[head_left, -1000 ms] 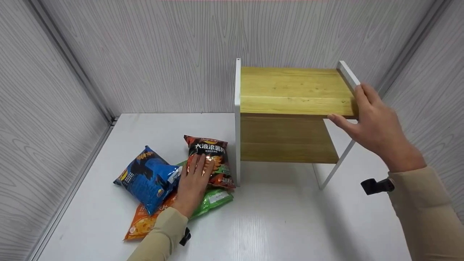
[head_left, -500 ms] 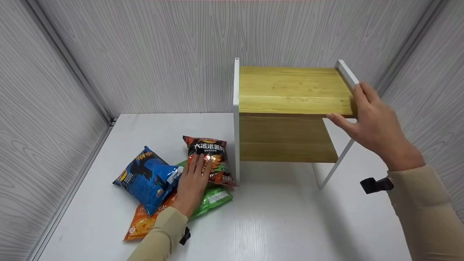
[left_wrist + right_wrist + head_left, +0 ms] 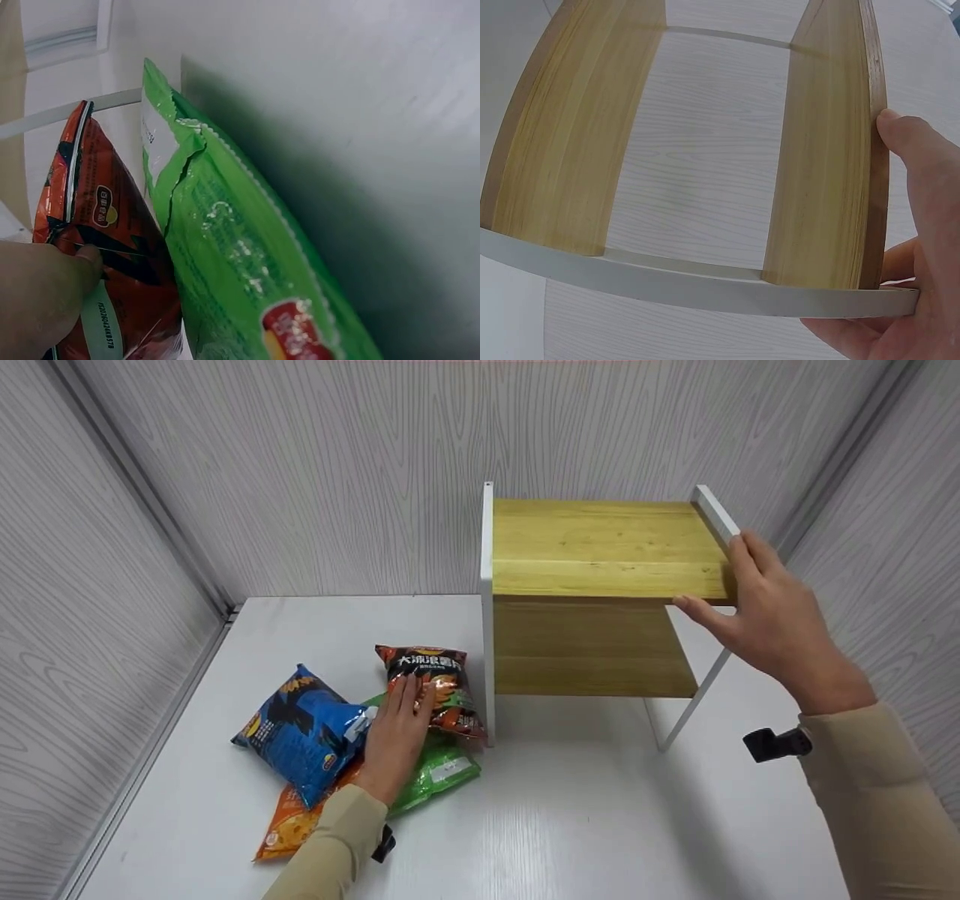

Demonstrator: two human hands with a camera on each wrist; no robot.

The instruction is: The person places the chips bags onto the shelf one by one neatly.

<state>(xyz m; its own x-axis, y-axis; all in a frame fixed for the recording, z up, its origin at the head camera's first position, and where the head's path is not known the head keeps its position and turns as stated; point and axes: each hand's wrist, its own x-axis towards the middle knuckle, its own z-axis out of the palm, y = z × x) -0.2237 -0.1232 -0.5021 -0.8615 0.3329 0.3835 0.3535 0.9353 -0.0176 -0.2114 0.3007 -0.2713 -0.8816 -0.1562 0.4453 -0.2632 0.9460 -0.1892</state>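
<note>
- Red bag (image 3: 450, 701), in the head view, lies just beside the rack (image 3: 604, 540), its lower end over the green bag (image 3: 439, 780). The left hand (image 3: 395, 739) is on it, fingers (image 3: 409, 697) close together across the printed front, probably to keep the slick wrapper from sliding.
- Same view: the blue bag (image 3: 307, 727) lies partly over the orange bag (image 3: 289, 829) on the white table (image 3: 562, 832); neither is gripped.
- Also there: the right hand (image 3: 780, 619) takes the rack by its upper front corner, seemingly to steady it while the left works beside it.
- Left wrist view: the left thumb (image 3: 88, 262) presses the red bag's back, so with the fingers in front the grip reads as a pinch, parted only by the bag's thickness. The light is dim; I cannot tell whether the red and green bags touch here.
- Right wrist view: the right thumb (image 3: 904, 133) bears on the edge of a board (image 3: 817, 195) while fingers hook around the side frame (image 3: 705, 289), a clasp likely chosen to brace two parts at once.
</note>
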